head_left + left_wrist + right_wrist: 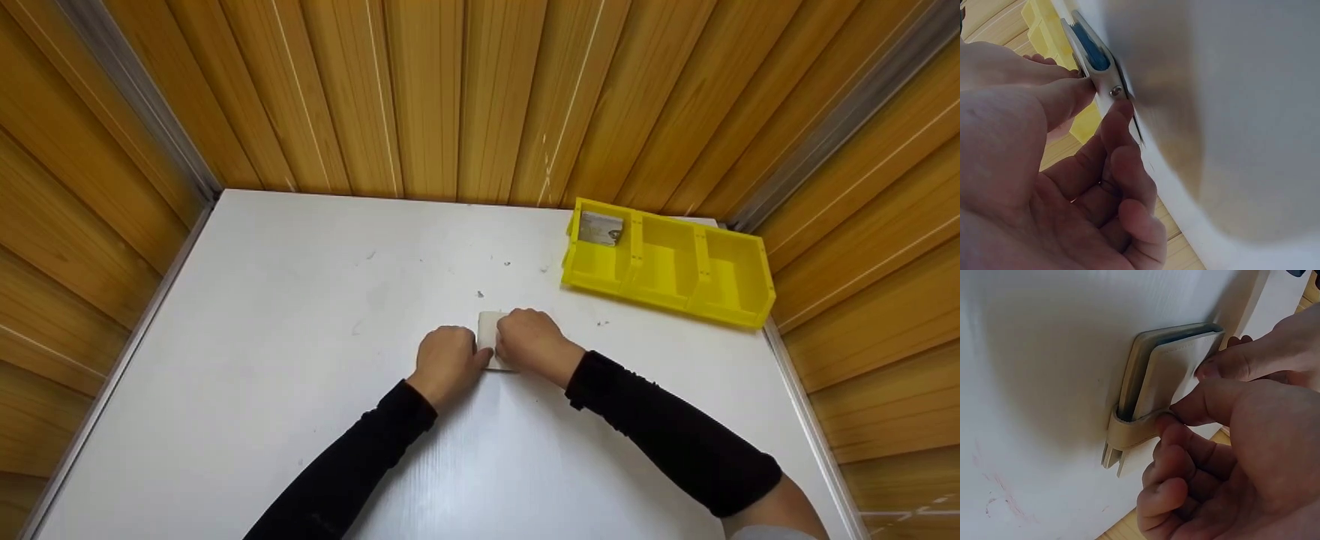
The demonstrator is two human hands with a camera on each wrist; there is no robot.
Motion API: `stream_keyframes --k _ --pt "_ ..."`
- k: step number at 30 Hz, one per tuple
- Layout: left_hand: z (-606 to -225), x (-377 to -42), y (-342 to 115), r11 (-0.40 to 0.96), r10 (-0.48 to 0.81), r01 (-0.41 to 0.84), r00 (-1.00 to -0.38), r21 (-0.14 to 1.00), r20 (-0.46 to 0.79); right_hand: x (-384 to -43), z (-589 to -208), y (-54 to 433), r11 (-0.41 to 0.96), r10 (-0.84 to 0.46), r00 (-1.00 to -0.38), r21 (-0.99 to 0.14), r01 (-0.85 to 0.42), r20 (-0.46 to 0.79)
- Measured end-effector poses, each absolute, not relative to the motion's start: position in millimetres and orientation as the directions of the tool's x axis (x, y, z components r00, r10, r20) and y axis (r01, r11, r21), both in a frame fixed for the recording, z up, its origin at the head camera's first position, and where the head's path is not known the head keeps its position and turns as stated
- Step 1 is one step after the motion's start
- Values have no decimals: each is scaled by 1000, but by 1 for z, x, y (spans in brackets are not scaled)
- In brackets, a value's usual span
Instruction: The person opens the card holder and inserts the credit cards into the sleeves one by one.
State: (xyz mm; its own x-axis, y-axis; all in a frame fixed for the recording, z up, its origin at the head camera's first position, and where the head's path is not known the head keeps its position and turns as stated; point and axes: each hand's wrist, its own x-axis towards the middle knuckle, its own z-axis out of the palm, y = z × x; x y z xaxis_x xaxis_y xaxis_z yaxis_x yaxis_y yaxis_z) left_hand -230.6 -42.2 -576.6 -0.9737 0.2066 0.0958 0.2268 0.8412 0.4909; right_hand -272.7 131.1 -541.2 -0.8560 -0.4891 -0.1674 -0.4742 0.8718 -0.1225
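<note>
A small cream wallet (488, 330) stands on its edge on the white table, between the two hands. Blue lining shows in its fold in the left wrist view. A strap (1131, 433) wraps round one end of it, and a metal snap stud (1116, 90) sits on its narrow side. My left hand (448, 361) pinches the near left edge between thumb and forefinger. With thumb and forefinger, my right hand (532, 341) grips the strap's loose end; its other fingers curl below. In the head view the right hand covers the wallet's right part.
At the back right of the white table (337, 300) stands a yellow bin (667, 300) with three compartments. A silvery flat piece (600, 228) leans in its left compartment. Wood-patterned walls (420, 97) enclose the table, and a few dark specks mark its top.
</note>
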Motion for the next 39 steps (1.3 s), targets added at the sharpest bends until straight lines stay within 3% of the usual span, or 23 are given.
stream_keyframes --k 17,39 --pt "-578 -231 -41 833 189 217 -976 508 107 -273 -541 124 822 -562 -802 -23 -570 -205" --pt "-580 -233 -40 852 180 203 -979 483 93 -277 -540 120 795 -590 -769 -12 -607 -246"
